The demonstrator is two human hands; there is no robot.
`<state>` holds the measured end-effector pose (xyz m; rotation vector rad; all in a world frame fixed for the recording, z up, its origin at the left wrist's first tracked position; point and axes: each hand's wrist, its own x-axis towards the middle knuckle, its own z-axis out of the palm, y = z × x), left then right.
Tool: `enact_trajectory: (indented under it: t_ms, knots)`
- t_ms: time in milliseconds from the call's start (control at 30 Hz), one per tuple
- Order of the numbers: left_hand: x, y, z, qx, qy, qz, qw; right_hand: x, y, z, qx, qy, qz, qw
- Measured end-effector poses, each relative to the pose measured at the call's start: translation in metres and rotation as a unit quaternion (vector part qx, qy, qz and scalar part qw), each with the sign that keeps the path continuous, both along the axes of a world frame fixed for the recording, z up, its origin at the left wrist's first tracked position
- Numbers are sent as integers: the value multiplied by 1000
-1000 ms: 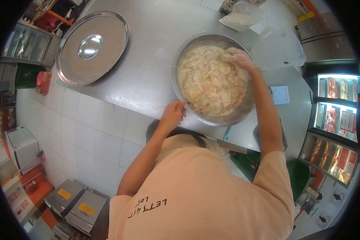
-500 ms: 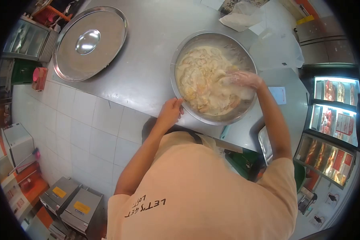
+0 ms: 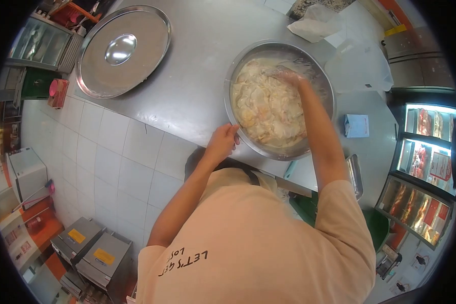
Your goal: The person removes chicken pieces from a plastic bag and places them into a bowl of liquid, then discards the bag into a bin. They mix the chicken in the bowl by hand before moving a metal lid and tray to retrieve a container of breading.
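Observation:
A large metal bowl (image 3: 229,96) stands near the table edge in front of me. It holds a heap of pale pieces in wet, creamy batter (image 3: 268,109), which look like raw meat. At the bowl's near-left rim, my left hand (image 3: 224,142) is closed on the edge. My right hand (image 3: 291,77), smeared with batter, reaches into the far side of the bowl. Its fingertips are sunk in the mixture, so whether they grip a piece is hidden.
A broad round metal lid (image 3: 149,61) lies at the table's far left. Beyond the bowl are a bag of white powder (image 3: 314,25) and a translucent plastic tub (image 3: 362,66). A light-blue packet (image 3: 356,125) and metal tray (image 3: 355,177) sit right; lit display cases (image 3: 425,147) stand beyond.
My right hand has moved from the bowl's right side to its far side, its forearm now crossing over the right rim. My left hand stays on the rim. The view has shifted slightly.

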<state>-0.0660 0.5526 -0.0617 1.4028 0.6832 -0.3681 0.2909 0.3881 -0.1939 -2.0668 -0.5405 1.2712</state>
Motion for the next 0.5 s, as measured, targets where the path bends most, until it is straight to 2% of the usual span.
enact_trajectory:
  t_ms: [33,67,133,167,233,367,433,467,500]
  knots:
    - [0,0,0,-4,-6,3,1000,-2,1,-6,17,96,-50,994]
    - [-1,0,0,-4,-7,2,1000,-3,-3,-9,17,95,-52,994]
    - [-1,0,-1,-8,-9,7,1000,-23,-5,28,64,26,94,993]
    - [0,0,0,-10,-12,15,1000,-38,4,66,61,23,102,993]
    - [0,-2,2,-11,-9,36,999,-74,19,138,-73,-15,222,972]
    - [0,-1,-5,4,-11,24,1000,-73,-19,158,-59,-74,247,964]
    - [-1,-1,-8,0,-23,23,999,-82,0,212,-134,-205,253,936]
    - [0,-1,-7,1,-23,27,999,-80,11,218,-133,-205,256,935]
    - [1,-1,-5,0,-21,29,999,-75,24,220,-104,-257,267,923]
